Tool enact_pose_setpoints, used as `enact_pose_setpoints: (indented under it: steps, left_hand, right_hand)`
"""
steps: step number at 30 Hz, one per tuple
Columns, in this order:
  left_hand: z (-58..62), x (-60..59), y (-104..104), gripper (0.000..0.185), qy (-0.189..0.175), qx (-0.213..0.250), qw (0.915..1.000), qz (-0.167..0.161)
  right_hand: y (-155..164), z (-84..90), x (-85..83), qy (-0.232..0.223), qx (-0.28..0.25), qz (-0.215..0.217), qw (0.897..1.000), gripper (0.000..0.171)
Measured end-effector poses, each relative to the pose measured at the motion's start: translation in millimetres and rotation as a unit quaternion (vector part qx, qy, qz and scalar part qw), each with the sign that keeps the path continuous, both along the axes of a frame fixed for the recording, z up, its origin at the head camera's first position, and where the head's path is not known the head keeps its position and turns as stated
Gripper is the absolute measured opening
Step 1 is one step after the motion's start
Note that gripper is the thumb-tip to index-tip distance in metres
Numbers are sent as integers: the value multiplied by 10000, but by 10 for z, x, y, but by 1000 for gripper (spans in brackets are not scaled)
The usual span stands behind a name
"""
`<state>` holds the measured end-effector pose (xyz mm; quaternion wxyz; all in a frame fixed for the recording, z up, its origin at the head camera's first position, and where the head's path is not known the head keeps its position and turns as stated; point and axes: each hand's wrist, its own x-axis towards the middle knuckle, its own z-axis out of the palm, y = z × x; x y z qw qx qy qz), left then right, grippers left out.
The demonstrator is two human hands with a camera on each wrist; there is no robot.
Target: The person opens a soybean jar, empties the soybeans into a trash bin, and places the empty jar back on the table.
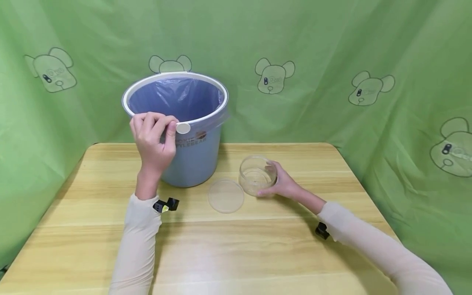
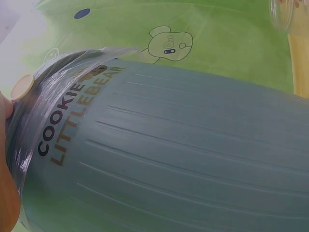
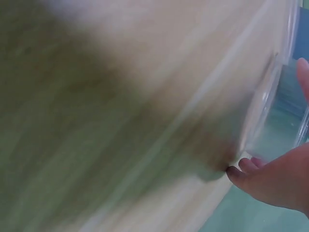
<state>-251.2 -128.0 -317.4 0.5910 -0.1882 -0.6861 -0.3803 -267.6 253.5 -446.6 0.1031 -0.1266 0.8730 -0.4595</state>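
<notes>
Two hands are busy in the head view: the left hand (image 1: pixel 154 137) is raised to the near rim of the blue bin (image 1: pixel 191 155), pinching a small white disc (image 1: pixel 183 128) between thumb and fingertips right at the rim, apparently so it hangs at the lined opening rather than over the wooden table (image 1: pixel 258 246). The right hand (image 1: pixel 282 184) curls round the side of a clear jar (image 1: pixel 257 175) standing upright on the table just right of the bin, probably to steady it; its clear lid (image 1: pixel 225 196) lies flat on the wood just beside the jar, apart from it, leaving the jar's mouth open. From the left wrist, the disc (image 2: pixel 22 87) shows at the bin's liner edge, with a fingertip touching it at the frame's left border, and the bin's ribbed wall (image 2: pixel 183 159) with its printed lettering fills the rest. From the right wrist, heavy blur hides most; fingers (image 3: pixel 275 179) press against the jar's curved transparent wall (image 3: pixel 270 96).
</notes>
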Motion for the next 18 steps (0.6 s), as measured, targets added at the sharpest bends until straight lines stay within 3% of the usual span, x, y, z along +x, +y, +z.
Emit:
enact_pose_setpoints:
  steps: [9,18]
  left_hand:
    - [-18,3,-3,21,33,38,10000,14]
    - [-60,-71,10,17,149,174,9997,-93]
  right_hand:
    - [-7,-19,-3,-30,136,30,9999,128]
    - [33,30,-31,-38,231,87,9997,136]
